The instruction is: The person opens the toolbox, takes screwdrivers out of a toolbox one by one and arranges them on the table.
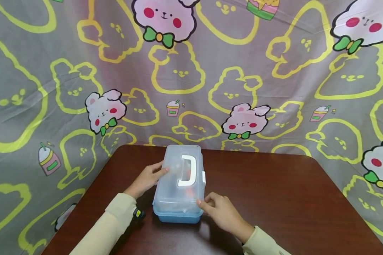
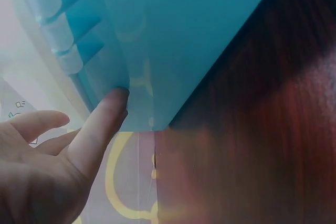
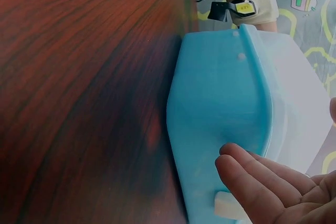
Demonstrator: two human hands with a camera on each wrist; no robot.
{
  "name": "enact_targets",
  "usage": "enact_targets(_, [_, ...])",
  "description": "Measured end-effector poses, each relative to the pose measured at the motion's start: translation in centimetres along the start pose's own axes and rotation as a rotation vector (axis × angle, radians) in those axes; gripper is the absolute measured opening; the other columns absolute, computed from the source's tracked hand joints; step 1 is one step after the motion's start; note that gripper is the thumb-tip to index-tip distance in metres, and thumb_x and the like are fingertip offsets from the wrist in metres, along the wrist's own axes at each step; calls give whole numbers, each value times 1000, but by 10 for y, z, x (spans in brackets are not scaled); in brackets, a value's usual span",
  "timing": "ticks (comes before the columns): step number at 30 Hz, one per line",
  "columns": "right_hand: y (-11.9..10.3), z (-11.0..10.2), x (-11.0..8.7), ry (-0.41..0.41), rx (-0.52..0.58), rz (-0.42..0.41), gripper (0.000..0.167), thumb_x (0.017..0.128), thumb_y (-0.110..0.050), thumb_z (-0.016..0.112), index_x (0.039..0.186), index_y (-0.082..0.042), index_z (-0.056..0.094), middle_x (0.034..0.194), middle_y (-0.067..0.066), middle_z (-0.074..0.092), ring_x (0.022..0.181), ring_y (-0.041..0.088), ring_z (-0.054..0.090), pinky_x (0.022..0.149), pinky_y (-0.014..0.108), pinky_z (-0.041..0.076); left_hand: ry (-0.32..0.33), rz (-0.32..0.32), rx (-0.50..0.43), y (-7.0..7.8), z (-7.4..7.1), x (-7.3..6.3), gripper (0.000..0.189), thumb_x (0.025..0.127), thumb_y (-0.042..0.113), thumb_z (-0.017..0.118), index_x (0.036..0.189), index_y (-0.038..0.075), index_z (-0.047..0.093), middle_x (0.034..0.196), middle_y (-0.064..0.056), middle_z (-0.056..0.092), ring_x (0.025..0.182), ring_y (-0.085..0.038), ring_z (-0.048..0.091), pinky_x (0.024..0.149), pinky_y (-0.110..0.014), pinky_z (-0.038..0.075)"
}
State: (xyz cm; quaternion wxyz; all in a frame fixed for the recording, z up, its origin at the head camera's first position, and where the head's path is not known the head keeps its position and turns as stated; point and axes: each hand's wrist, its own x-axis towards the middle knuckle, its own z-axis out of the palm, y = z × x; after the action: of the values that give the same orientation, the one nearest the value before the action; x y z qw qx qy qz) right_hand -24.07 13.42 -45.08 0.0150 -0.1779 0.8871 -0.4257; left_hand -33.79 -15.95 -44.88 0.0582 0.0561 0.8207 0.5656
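Observation:
A plastic storage box with a blue base, a frosted lid and a white folding handle sits on the table, lid down. Reddish contents show blurred through the lid. My left hand is at the box's left side; in the left wrist view a fingertip touches the blue wall below the hinges, with the thumb apart. On the near right corner, my right hand lays its thumb by the lid. Its fairly straight fingers lie against the blue wall beside a white latch.
A dark brown wooden table extends to both sides of the box. Behind and around it hangs a grey curtain with cartoon prints. A small black and yellow device is strapped at the left wrist.

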Motion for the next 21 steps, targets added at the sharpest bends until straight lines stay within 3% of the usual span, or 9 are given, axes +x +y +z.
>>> enact_targets(21, [2, 1, -2, 3, 38, 3, 53, 91, -60, 55, 93, -8, 64, 74, -3, 69, 66, 5, 62, 59, 27, 48, -13, 20, 27, 2, 2, 0, 79, 86, 55, 66, 149, 15, 41, 141, -13, 51, 107, -28, 62, 79, -46, 55])
